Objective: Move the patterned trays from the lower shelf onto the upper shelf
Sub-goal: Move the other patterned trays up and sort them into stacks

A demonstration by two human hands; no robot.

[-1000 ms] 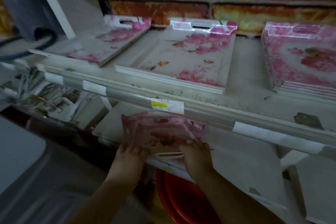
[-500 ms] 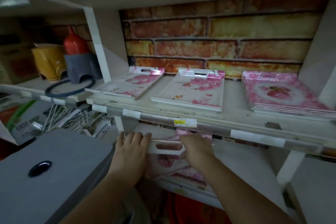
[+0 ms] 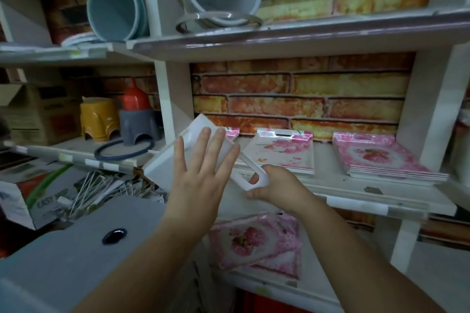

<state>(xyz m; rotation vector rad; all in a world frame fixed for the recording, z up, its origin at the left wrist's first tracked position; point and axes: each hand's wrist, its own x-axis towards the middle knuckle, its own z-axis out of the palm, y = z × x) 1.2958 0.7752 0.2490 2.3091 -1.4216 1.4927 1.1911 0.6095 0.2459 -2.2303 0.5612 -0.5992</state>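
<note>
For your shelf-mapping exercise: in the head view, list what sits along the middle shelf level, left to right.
Cardboard box → yellow stool → grey stool → held tray → white floral tray → pink tray stack.

Both forearms reach forward; the left hand (image 3: pixel 201 168) is flat with fingers spread, and the right hand (image 3: pixel 273 185) is curled in a grip.

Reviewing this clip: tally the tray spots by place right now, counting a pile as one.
Held: 1, held tray
Upper shelf: 3, left tray, middle tray, right stack
Lower shelf: 1, lower pile
Total: 5
</note>
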